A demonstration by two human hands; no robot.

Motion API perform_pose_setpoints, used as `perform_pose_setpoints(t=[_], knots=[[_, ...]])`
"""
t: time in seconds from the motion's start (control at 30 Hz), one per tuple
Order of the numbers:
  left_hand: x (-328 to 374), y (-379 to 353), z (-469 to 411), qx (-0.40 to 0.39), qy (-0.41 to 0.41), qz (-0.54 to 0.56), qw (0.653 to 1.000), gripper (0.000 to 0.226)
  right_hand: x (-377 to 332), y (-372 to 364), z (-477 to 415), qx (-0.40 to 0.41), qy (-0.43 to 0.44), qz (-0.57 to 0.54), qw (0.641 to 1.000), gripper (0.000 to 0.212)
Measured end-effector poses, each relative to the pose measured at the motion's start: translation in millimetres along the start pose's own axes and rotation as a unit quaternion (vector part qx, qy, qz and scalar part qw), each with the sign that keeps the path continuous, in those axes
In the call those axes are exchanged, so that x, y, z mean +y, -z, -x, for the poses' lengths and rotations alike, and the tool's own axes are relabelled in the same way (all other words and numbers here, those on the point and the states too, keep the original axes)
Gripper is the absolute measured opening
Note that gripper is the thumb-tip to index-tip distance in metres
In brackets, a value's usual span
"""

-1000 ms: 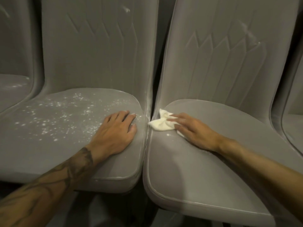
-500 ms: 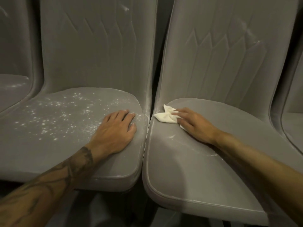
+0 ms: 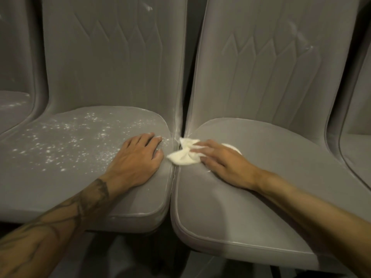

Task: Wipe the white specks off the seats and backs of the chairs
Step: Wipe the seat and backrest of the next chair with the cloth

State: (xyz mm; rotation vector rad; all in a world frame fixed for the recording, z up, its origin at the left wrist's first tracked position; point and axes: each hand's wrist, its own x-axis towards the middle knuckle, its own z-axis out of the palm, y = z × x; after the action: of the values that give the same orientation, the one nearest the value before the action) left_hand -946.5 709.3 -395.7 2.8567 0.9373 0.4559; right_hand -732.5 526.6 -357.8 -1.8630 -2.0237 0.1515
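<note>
The left seat point(image 3: 60, 181) and right seat point(image 3: 261, 213) lie open frontward; their backs point(image 3: 112, 57) wall the rear.

Dim, warm light falls on a row of grey moulded seating. A left-edge chair point(image 3: 14, 81) and a right-edge chair point(image 3: 359, 125) are cut off by the frame. A dark gap point(image 3: 190, 57) separates two backrests. The floor point(image 3: 140, 255) beneath is in shadow.
</note>
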Motion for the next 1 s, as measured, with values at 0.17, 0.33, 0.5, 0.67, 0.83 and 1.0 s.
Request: perform_pose_setpoints(t=[0.17, 0.33, 0.5, 0.67, 0.83, 1.0], knots=[[0.6, 0.3, 1.2, 0.003, -0.002, -0.002, 1.0, 0.052, 10.0, 9.9, 17.0, -0.042, 0.029, -0.02, 0.999, 0.038], [0.7, 0.8, 1.6, 0.008, 0.0, -0.01, 1.0, 0.049, 3.1, 4.7, -10.8, 0.0, -0.045, 0.008, 0.999, 0.039], [0.7, 1.7, 2.3, 0.001, -0.001, -0.007, 1.0, 0.049, -6.3, 0.8, 22.2, -0.05, 0.059, -0.027, 0.997, 0.038], [2.2, 2.5, 3.0, -0.002, 0.003, -0.01, 1.0, 0.05, 5.6, 9.0, -14.0, -0.014, -0.064, -0.004, 0.998, 0.038], [2.1, 3.1, 2.0, -0.01, 0.005, -0.02, 1.0, 0.062, -23.2, -5.2, 19.5, -0.035, 0.047, -0.002, 0.998, 0.038], [1.7, 3.1, 2.9, -0.011, 0.0, -0.016, 1.0, 0.063, 9.1, 13.8, 12.0, -0.022, -0.045, -0.013, 0.999, 0.038]])
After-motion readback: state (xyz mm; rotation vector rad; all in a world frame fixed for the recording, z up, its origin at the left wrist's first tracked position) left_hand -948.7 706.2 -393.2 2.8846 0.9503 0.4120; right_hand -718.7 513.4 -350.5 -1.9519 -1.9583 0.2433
